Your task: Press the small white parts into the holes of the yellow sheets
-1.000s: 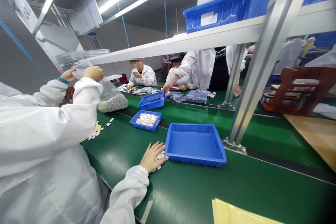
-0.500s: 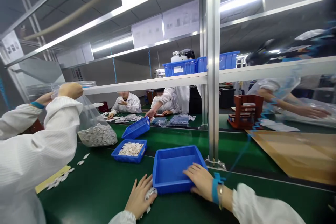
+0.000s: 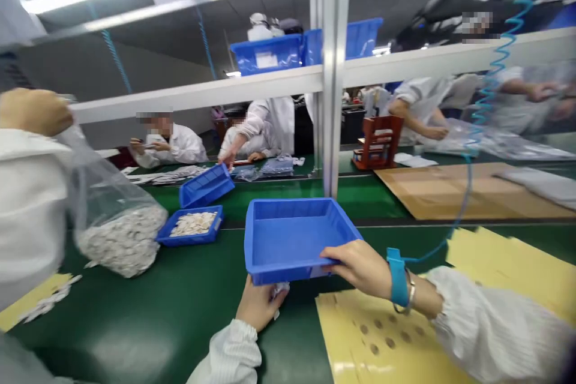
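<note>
An empty blue plastic tray (image 3: 292,240) is in front of me, its near side tipped up above the green worktop. My right hand (image 3: 357,267) pinches the tray's near right rim, thumb and fingers on either side. Below the near left edge, my left hand (image 3: 260,305) is curled round a few small white pieces (image 3: 279,291); its fingertips are partly hidden by the tray. A blue wristband with a coiled cord and a bracelet are on my right wrist.
At left, a co-worker's hand (image 3: 36,111) holds a clear bag of white pieces (image 3: 123,240). Beside it stands a small blue tray (image 3: 216,229) of white pieces. Yellow sheets (image 3: 355,336) lie at right. A metal post (image 3: 335,132) rises behind my tray; cardboard (image 3: 432,192) lies beyond.
My view has turned right, bringing the yellow sheets in. My right hand has gone from lying on the tray to gripping its rim and raising it. My left hand has slid under the edge.
</note>
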Demonstrator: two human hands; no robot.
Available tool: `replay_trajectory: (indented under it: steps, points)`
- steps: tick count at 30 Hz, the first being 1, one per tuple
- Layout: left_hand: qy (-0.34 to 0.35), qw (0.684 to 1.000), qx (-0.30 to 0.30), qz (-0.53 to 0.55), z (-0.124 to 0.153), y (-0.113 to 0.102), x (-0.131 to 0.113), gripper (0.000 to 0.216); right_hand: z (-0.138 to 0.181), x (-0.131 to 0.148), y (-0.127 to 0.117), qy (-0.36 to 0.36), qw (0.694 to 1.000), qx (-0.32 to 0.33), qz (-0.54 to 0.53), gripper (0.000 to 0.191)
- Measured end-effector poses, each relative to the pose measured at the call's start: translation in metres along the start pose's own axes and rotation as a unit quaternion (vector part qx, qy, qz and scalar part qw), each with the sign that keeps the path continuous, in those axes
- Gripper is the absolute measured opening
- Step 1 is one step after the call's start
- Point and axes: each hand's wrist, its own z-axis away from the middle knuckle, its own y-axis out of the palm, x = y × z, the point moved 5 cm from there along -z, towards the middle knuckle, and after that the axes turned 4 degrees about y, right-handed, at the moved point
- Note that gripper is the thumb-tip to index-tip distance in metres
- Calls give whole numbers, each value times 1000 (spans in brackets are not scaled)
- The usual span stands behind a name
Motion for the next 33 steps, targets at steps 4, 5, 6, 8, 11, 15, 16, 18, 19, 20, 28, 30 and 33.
replay_trajectory:
  steps: [4, 5, 6, 8, 11, 15, 16, 18, 19, 20, 28, 30, 33]
  points:
    - [84, 988, 56, -121, -25, 33, -26, 45, 80, -60, -24, 98, 994, -21, 34, 22]
    - [94, 982, 69, -148, -33, 41, -29, 46, 97, -83, -30, 134, 989, -35, 45, 23]
    - [99, 978, 79, -167, -41, 47, -32, 48, 112, -105, -35, 171, 982, -49, 60, 24]
    - [104, 972, 89, -190, -58, 58, -36, 49, 135, -147, -43, 228, 964, -79, 109, 27]
    - [113, 969, 93, -199, -80, 69, -46, 50, 148, -188, -44, 239, 954, -86, 159, 29]
    - [109, 970, 108, -189, -102, 82, -62, 52, 135, -210, -33, 180, 968, -41, 169, 24]
    - [104, 971, 113, -185, -106, 84, -65, 53, 130, -213, -32, 168, 970, -31, 170, 22]
    - [93, 972, 125, -175, -113, 88, -70, 54, 124, -219, -32, 152, 974, -16, 168, 21]
    - [88, 973, 131, -170, -115, 90, -72, 54, 122, -221, -34, 144, 976, -8, 164, 21]
    - [83, 973, 135, -165, -117, 91, -74, 53, 120, -220, -36, 132, 979, -5, 159, 20]
    - [58, 985, 73, -147, -112, 89, -104, 44, 147, -154, -11, 17, 999, -12, 46, 54]
    - [26, 990, 15, -141, -101, 80, -104, 42, 159, -148, 12, 13, 998, 45, 38, 64]
    - [-53, 986, -108, -117, -70, 62, -97, 42, 174, -159, 32, 53, 995, 76, 32, 63]
